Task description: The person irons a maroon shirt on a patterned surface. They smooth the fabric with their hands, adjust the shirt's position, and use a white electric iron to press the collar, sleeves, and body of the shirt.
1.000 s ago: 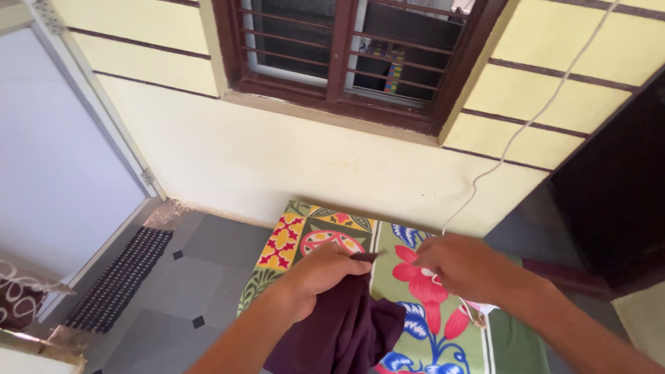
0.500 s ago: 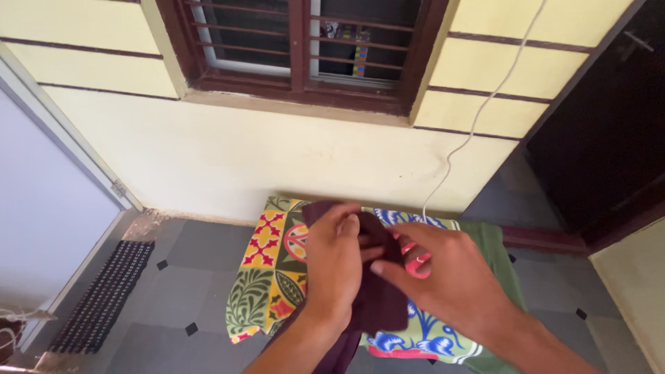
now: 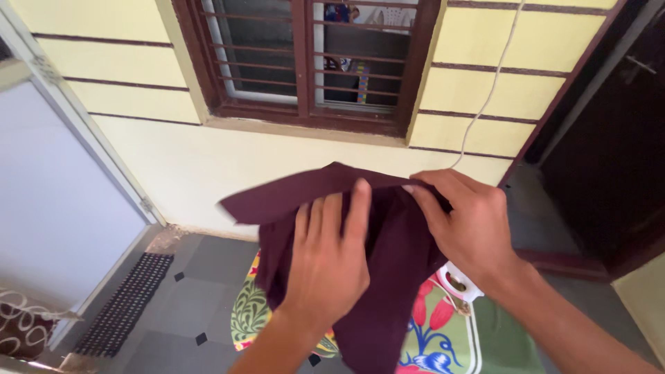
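Note:
A dark maroon cloth point(image 3: 388, 256) hangs in the air in front of me, held up by both hands. My left hand point(image 3: 331, 260) lies flat against its front, fingers pointing up to the top edge. My right hand point(image 3: 465, 225) pinches the cloth's upper right edge. Below the cloth lies a bright flower-patterned sheet point(image 3: 443, 332) spread over a low surface, and most of it is hidden by the cloth.
A white object point(image 3: 460, 282) rests on the patterned sheet under my right wrist. A white cord point(image 3: 495, 76) runs up the yellow wall point(image 3: 187, 159) beside a barred brown window point(image 3: 305, 62). A dark doormat point(image 3: 125, 305) lies on the grey tiled floor at left. A dark door point(image 3: 609, 159) stands at right.
Both hands have lifted the maroon cloth from down over the patterned sheet up in front of the wall. The cloth has spread wider, with a corner now sticking out left.

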